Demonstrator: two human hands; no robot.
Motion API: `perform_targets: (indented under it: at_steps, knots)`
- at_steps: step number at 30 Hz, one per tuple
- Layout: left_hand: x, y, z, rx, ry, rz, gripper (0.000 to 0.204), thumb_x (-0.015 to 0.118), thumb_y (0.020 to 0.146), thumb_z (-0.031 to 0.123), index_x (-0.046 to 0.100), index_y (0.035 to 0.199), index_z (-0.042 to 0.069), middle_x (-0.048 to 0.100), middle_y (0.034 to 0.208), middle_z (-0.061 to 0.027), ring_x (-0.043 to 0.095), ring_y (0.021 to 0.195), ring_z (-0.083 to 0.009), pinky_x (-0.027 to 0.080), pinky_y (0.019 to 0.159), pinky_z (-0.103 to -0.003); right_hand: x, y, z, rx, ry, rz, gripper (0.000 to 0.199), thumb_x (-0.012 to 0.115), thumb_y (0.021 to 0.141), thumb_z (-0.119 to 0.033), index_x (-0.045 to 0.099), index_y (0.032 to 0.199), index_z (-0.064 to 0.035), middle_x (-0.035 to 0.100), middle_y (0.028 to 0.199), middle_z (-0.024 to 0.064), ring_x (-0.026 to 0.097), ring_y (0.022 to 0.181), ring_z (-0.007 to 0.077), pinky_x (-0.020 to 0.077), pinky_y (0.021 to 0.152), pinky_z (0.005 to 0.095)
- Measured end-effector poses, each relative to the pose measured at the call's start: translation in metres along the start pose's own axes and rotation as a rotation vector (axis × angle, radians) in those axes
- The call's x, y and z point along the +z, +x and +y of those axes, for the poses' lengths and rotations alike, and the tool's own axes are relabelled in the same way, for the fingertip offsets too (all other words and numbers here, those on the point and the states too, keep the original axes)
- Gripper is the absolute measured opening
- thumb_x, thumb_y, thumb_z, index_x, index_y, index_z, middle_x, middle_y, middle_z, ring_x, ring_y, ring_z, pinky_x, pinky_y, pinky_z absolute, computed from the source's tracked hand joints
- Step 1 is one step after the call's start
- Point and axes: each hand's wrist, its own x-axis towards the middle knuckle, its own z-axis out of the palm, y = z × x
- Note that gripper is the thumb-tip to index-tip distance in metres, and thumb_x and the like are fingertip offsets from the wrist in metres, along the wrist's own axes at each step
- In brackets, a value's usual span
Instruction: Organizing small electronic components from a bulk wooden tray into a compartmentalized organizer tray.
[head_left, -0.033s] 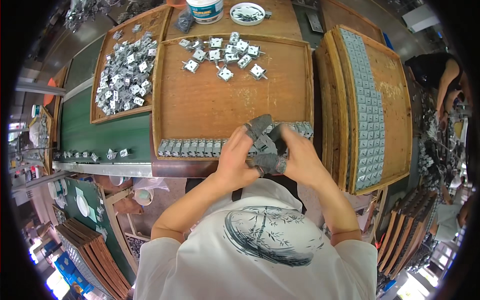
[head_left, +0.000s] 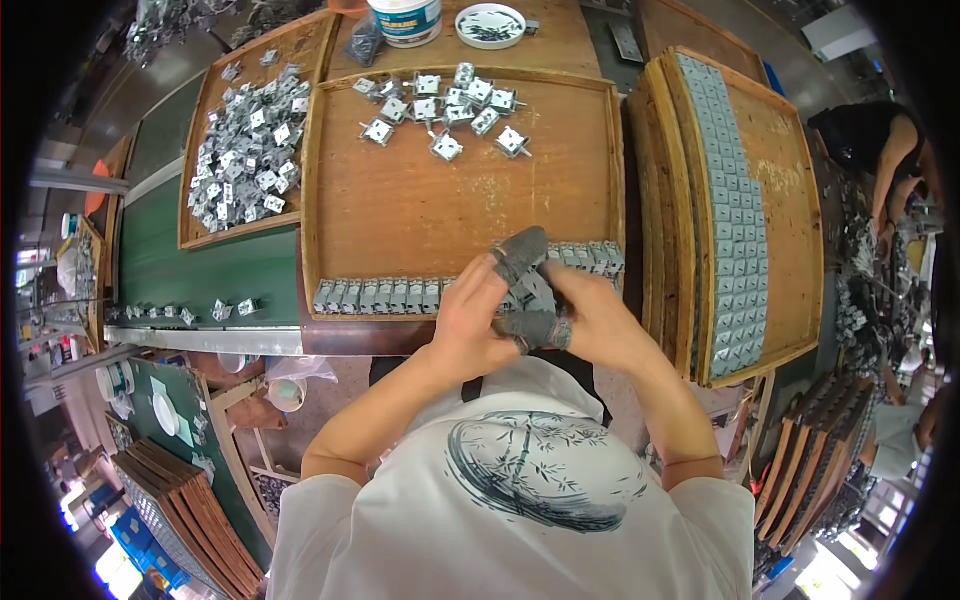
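My left hand [head_left: 472, 308] and my right hand [head_left: 602, 312] come together over the near edge of a shallow wooden tray [head_left: 420, 210]. Grey cloth covers wrap some of my fingertips. Between them is a small grey metal part [head_left: 532, 294], box-like and largely hidden by the fingers. My left thumb and finger close around it from the left; the right fingers are bent against it from the right. Along the tray's near side runs a tight row of similar metal parts [head_left: 385, 296], passing behind my hands. A loose cluster of such parts [head_left: 457, 108], some with pins sticking out, lies at the far side.
A tray heaped with metal parts [head_left: 245, 150] is at the left. Stacked trays [head_left: 790, 220] stand at the right, the top one partly filled with rows of parts. Behind are a white tub [head_left: 410, 22] and a round dish [head_left: 490, 27]. Another person [head_left: 875, 140] works far right.
My right fingers have curled down closer around the metal part. My left hand holds nearly the same place. The rows and the loose cluster look the same.
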Motion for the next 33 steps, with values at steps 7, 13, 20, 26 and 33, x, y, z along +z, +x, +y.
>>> perform_targets:
  at_steps: [7,13,20,26,33]
  knots:
    - [0.006,0.014,0.009,0.13,0.018,-0.022,0.066,0.081,0.06,0.02,0.062,0.119,-0.004,0.062,0.119,-0.0232,0.064,0.095,-0.0387,0.054,0.079,-0.041,-0.003,-0.013,0.007,-0.104,0.008,0.091,0.043,0.08,0.071,-0.031,0.06,0.088,0.0038,0.062,0.075,0.0202,0.062,0.066,0.0324,0.0476,0.062,0.0361]
    - [0.005,0.013,-0.014,-0.042,0.099,-0.28,0.05,0.075,0.063,0.011,0.063,0.111,0.0,0.055,0.102,-0.0198,0.055,0.094,-0.039,0.05,0.082,-0.041,-0.034,-0.02,0.015,0.043,-0.303,0.064,0.033,0.076,0.074,-0.031,0.062,0.081,-0.0016,0.062,0.073,0.0197,0.061,0.065,0.0354,0.0495,0.063,0.0363]
    - [-0.027,-0.001,-0.095,-0.708,-0.13,-0.167,0.047,0.068,0.071,0.004,0.063,0.117,0.001,0.051,0.109,-0.0167,0.056,0.098,-0.0334,0.047,0.089,-0.038,-0.218,-0.028,0.111,0.329,-0.613,0.963,0.028,0.058,0.083,-0.02,0.065,0.102,0.0003,0.067,0.098,0.0259,0.065,0.092,0.0403,0.0497,0.078,0.044]
    - [-0.021,0.005,-0.112,-0.671,-0.044,-0.532,0.051,0.066,0.069,0.008,0.064,0.12,0.007,0.055,0.105,-0.0133,0.057,0.094,-0.0268,0.05,0.079,-0.035,-0.257,-0.021,0.178,0.308,0.158,0.73,0.025,0.069,0.087,-0.015,0.07,0.108,-0.0005,0.067,0.094,0.0016,0.059,0.088,0.0131,0.045,0.078,0.0278]
    - [-0.007,0.018,-0.109,-0.715,-0.066,-0.669,0.063,0.062,0.07,0.013,0.054,0.131,0.001,0.05,0.122,-0.0243,0.054,0.111,-0.0403,0.046,0.095,-0.042,-0.289,-0.01,0.216,0.579,0.262,0.719,0.043,0.074,0.083,-0.022,0.066,0.123,-0.0057,0.067,0.113,-0.0004,0.058,0.096,0.0085,0.0442,0.078,0.021]
